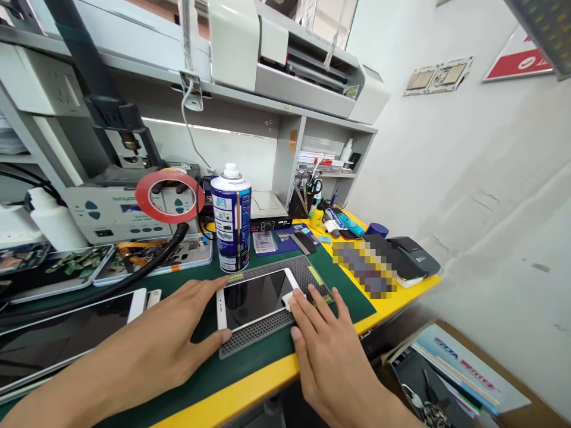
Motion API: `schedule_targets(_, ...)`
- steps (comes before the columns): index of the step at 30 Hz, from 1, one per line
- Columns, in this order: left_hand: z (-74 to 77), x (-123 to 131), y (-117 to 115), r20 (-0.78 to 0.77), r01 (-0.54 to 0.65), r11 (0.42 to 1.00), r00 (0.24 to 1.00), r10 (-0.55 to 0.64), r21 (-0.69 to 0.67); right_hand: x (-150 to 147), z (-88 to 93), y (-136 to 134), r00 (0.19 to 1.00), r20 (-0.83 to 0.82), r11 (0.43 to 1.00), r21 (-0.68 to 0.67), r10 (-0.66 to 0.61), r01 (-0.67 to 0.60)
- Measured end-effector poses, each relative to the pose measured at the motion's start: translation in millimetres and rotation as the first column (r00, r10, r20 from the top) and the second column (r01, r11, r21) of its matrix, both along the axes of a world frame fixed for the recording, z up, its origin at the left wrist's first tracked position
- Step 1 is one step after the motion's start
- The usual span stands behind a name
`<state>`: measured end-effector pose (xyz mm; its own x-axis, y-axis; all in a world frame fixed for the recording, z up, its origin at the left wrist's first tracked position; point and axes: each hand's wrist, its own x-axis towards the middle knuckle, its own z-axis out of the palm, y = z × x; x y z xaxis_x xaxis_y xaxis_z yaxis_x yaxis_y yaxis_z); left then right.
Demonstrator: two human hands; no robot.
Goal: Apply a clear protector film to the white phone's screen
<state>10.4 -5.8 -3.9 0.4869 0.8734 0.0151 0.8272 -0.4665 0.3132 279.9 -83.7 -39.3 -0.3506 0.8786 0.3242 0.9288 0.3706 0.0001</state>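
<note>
A white-framed smartphone lies face up, its dark screen showing, on a perforated grey mat. My left hand grips the phone's left end, thumb at the near edge and fingers at the far edge. At the right end of the screen, my right hand presses a small folded white cloth under its fingertips; the other fingers are spread over the mat. Part of the cloth and the phone's right end are hidden by that hand. Just behind the phone stands a blue spray can.
A white-framed tablet lies at left, with a black hose behind it. Trays of parts, a red tape roll and a control box stand farther back. An open carton sits below the yellow table edge.
</note>
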Motion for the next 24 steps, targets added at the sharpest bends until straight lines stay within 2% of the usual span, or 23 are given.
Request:
schedule_targets(5, 0.1, 1.7, -1.5, 0.001, -0.011, 1.0, 1.0, 0.011, -0.02, 5.6, 5.7, 8.9, 1.0, -0.023, 0.998, -0.064, -0.018, 0.016)
schedule_targets(11, 5.4, 4.1, -4.7, 0.032, -0.048, 0.999, 0.998, 0.049, -0.024, -3.5, 17.9, 52.0, 0.996, -0.074, 0.995, -0.091, -0.047, 0.04)
schedule_targets(13, 5.5, 2.9, -4.5, 0.047, -0.042, 0.999, 0.998, 0.044, -0.032, -4.1, 18.6, 56.3, 0.997, -0.072, 0.996, -0.084, -0.04, 0.034)
schedule_targets(15, 4.8, 1.3, -4.2, 0.058, -0.032, 0.999, 0.998, 0.034, -0.035, -2.6, 16.5, 48.9, 0.997, -0.068, 0.997, -0.072, -0.046, 0.041)
schedule_targets(21, 1.1, 1.4, -3.3, 0.042, -0.051, 0.999, 0.998, 0.051, -0.012, 9.0, 8.5, 2.8, 0.999, -0.028, 0.998, -0.055, -0.036, 0.034)
schedule_targets(24, -0.2, 1.9, -2.2, 0.031, -0.047, 0.998, 0.998, 0.048, -0.033, 10.4, 10.7, 4.7, 0.999, -0.028, 0.996, -0.083, -0.04, 0.038)
